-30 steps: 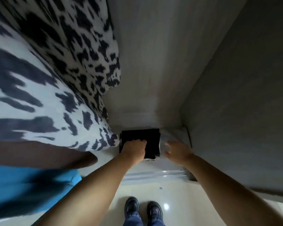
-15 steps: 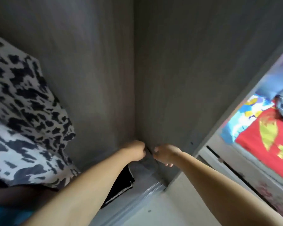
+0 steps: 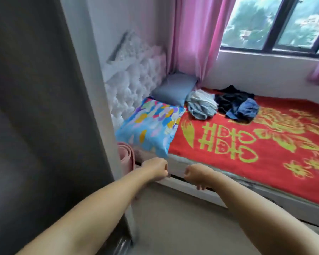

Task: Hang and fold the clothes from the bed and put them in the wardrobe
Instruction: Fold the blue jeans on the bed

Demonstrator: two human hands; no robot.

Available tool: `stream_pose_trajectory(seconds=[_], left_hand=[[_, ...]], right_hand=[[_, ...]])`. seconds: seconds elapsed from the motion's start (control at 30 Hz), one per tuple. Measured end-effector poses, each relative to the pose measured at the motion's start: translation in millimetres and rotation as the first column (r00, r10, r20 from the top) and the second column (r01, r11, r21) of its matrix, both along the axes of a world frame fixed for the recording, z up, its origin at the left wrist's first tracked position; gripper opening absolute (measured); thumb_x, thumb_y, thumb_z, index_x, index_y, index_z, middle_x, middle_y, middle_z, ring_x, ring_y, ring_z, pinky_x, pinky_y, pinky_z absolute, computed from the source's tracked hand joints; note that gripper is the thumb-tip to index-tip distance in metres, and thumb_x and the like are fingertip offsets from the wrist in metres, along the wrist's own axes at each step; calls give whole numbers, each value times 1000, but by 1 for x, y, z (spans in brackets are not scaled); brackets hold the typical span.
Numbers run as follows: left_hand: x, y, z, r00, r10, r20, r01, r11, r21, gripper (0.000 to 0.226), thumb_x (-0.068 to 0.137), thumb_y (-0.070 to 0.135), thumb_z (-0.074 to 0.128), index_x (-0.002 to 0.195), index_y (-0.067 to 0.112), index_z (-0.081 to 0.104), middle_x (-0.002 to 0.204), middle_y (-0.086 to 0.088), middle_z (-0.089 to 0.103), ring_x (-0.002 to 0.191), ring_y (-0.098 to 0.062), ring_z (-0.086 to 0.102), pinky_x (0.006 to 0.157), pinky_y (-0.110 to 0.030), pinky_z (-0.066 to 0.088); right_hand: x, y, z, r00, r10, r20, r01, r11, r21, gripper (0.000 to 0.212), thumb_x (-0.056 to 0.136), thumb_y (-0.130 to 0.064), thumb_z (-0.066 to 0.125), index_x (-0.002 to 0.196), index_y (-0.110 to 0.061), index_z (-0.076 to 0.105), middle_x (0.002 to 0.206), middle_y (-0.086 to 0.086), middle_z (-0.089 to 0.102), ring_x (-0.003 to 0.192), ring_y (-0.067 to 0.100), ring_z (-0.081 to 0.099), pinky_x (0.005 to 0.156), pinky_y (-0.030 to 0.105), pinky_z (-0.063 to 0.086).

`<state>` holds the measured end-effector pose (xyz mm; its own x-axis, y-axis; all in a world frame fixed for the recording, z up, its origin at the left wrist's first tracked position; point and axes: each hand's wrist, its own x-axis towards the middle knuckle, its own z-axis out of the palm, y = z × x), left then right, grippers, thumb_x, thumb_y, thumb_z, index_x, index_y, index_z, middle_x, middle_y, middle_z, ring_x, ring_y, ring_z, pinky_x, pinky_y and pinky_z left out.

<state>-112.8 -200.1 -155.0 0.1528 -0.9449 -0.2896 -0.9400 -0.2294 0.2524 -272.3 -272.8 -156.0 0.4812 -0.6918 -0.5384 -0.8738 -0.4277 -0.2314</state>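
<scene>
A heap of clothes lies at the head of the bed (image 3: 265, 196): a pale grey-blue garment (image 3: 201, 105), a black one (image 3: 228, 100) and a blue one (image 3: 245, 111), all on the red and gold bedspread (image 3: 247, 144). My left hand (image 3: 155, 169) and my right hand (image 3: 195, 174) hang in the air before the bed's near edge, fingers loosely curled, holding nothing. The grey wardrobe side panel (image 3: 44, 107) fills the left of the view; its inside is hidden.
A blue patterned pillow (image 3: 151, 129) and a grey pillow (image 3: 175, 88) sit by the white tufted headboard (image 3: 136, 76). A pink rolled mat (image 3: 126, 157) stands between wardrobe and bed. Pink curtains (image 3: 195, 34) hang beside the window (image 3: 276, 24). Bare floor (image 3: 182, 227) lies below my arms.
The view has swung from inside the wardrobe to the bed. Both hands have come away from the folded black garment on the wardrobe floor and now hold nothing.
</scene>
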Motion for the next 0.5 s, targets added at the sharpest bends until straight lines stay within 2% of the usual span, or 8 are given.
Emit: stream_pose_trajectory(seconds=[0.13,0.23,0.33,0.5], left_hand=[[-71,-69,2,999,-46,-25,45,999,-19,26,85,21,47,102,17,67,112,-5,66,101,-27,62,72,-28,45],[-122,-118,3,995,-85,-51,85,996,-20,25,88,23,47,104,18,66,114,-5,63,103,-27,60,79,-34,48],[-161,-159,0,990,-111,-86,111,994,-8,25,90,24,46,104,17,66,112,-4,63,100,-26,59,83,-37,50],[-197,-222,-17,982,-151,-116,156,987,37,24,89,22,45,96,16,67,101,-2,67,88,-23,62,71,-36,51]], right_hand=[[-88,-63,7,999,-36,-30,34,997,-73,29,91,-30,49,105,-12,66,95,3,70,80,21,69,74,36,59],[-152,-109,16,995,-96,-34,94,993,-66,27,97,-24,45,109,-7,62,94,4,67,74,19,66,67,31,58],[-202,-150,18,982,-187,-6,187,982,-36,29,98,-22,41,111,-4,59,93,12,70,66,21,71,56,31,59],[-246,-193,4,971,-237,13,237,971,11,30,97,-20,37,108,-4,60,91,14,70,70,25,72,62,38,61]])
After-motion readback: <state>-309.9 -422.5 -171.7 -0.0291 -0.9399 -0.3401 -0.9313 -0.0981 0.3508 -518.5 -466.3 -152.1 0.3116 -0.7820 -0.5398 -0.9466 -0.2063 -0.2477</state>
